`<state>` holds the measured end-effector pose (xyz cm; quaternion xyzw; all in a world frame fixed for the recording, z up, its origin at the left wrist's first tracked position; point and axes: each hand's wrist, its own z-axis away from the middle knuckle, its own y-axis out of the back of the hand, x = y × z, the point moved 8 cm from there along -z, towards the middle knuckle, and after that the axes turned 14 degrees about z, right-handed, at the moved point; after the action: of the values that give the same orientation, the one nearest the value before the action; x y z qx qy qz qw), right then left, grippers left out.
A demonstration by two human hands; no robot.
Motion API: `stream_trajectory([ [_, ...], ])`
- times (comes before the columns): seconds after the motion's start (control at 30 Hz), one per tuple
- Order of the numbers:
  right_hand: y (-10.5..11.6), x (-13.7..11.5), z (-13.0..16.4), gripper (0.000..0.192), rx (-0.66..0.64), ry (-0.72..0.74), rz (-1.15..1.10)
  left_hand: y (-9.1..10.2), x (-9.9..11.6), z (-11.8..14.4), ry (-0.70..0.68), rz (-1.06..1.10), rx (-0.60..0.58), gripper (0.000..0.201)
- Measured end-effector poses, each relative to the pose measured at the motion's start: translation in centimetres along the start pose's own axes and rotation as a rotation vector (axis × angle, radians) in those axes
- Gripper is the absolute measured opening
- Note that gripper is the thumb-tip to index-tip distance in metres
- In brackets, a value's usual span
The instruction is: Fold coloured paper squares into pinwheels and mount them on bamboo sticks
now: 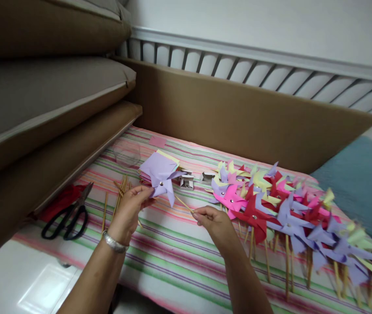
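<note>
My left hand [133, 203] pinches one blade of a lavender paper pinwheel [162, 181], which has a shiny pin at its centre. In my right hand [210, 220], thumb and fingers close on the near end of a thin wooden stick [183, 203]. The stick's far end reaches up beside the pinwheel's lower blade; I cannot tell whether the two are joined. Just behind the pinwheel lies a stack of coloured paper squares [156, 165], lavender on top. A small open box [186, 181] stands to its right.
Many finished pinwheels [254, 213] on sticks cover the right side of the striped cloth [172, 253]. Loose wooden sticks [120, 192], dark-handled scissors [71, 218] and red material [58, 203] lie at left. Stacked cushions [51, 96] and a brown panel [221, 109] bound the surface.
</note>
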<state>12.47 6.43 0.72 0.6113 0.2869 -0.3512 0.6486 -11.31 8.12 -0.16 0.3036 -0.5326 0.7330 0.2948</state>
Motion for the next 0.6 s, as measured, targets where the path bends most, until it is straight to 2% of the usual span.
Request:
stream_trajectory([
  [0.2, -0.4, 0.9, -0.3, 0.023, -0.014, -0.019, -0.079, -2.7, -1.6, 1.6, 0.064, -0.053, -0.095, 0.023],
  [0.33, 0.0, 0.5, -0.3, 0.022, -0.033, -0.082, -0.151, -3.7, -1.5, 1.9, 0.070, -0.044, -0.140, 0.025],
  [0.47, 2.0, 0.0, 0.8, 0.016, 0.068, -0.114, -0.249, -2.7, -0.2, 2.1, 0.018, -0.068, -0.103, 0.035],
  [0.53, 3.5, 1.0, 1.8, 0.013, 0.144, -0.129, -0.370, -2.6, 0.2, 1.9, 0.006, -0.121, -0.162, 0.035],
  [0.6, 5.5, 3.1, 3.3, 0.014, 0.245, -0.153, -0.452, -2.2, -0.1, 1.2, 0.035, -0.178, -0.198, 0.027],
])
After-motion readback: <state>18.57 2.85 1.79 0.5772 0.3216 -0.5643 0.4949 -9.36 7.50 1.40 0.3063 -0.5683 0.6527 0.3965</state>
